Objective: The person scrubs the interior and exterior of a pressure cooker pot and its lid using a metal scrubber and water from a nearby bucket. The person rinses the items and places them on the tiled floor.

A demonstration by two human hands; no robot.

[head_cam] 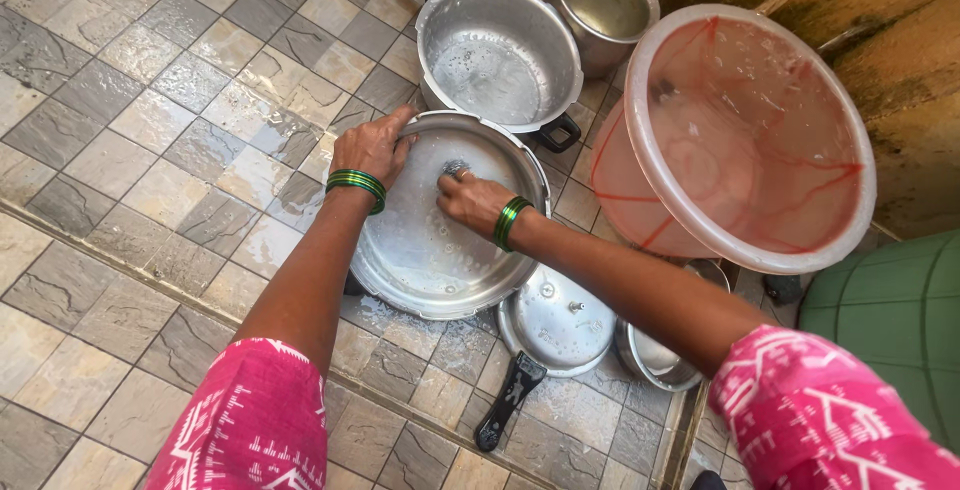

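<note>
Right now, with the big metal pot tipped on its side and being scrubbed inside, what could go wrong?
1. The left hand alone steadies the tilted pot by its rim; on the wet tiled floor it could slide or roll.
2. The lid lies right under the pot's edge and could get knocked.
3. The right hand presses a scrubber; soapy fingers may slip.

A wet floor (150,120) of grey and beige tiles carries everything. A large aluminium pot (420,250) sits at its centre, a second pot (497,55) at twelve o'clock, a steel vessel (605,0) beyond, a pink tub (740,135) at two o'clock, and a black-handled lid (555,325) at five o'clock.
</note>
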